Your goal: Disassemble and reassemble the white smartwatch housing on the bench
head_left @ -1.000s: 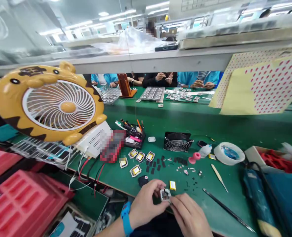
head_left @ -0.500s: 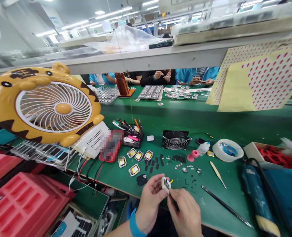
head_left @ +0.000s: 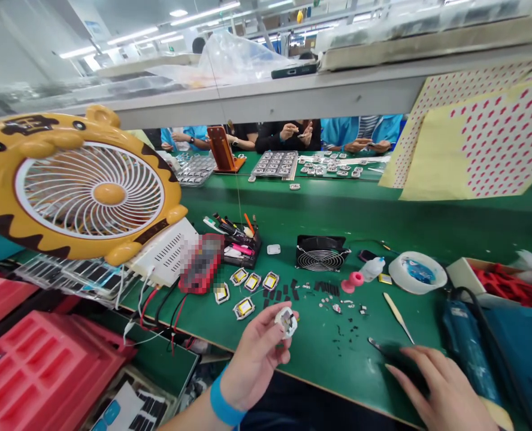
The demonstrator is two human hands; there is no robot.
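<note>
My left hand [head_left: 253,353], with a blue band at the wrist, pinches a small white-framed electronic housing [head_left: 286,324] between thumb and fingers. Its inner side faces up, and grey and dark parts show in it. Over at the right, my right hand [head_left: 446,386] is spread above long dark metal tweezers [head_left: 375,343]. Thumb and forefinger are apart; I cannot tell whether they touch the tweezers, since the hand covers most of them. A pointed tool with a pale handle [head_left: 394,311] lies just beyond the fingers.
Several housings with yellow faces [head_left: 244,307] lie left of centre beside black pads [head_left: 326,288]. A black fan [head_left: 322,254], pink-capped bottle [head_left: 371,269] and white bowl [head_left: 416,272] stand farther back. The yellow fan [head_left: 108,191] looms left. Co-workers' hands show across the bench.
My right hand has let go of the housing and moved right, over the tweezers. My left hand has shifted slightly left, still holding the housing, which is now turned more face up.
</note>
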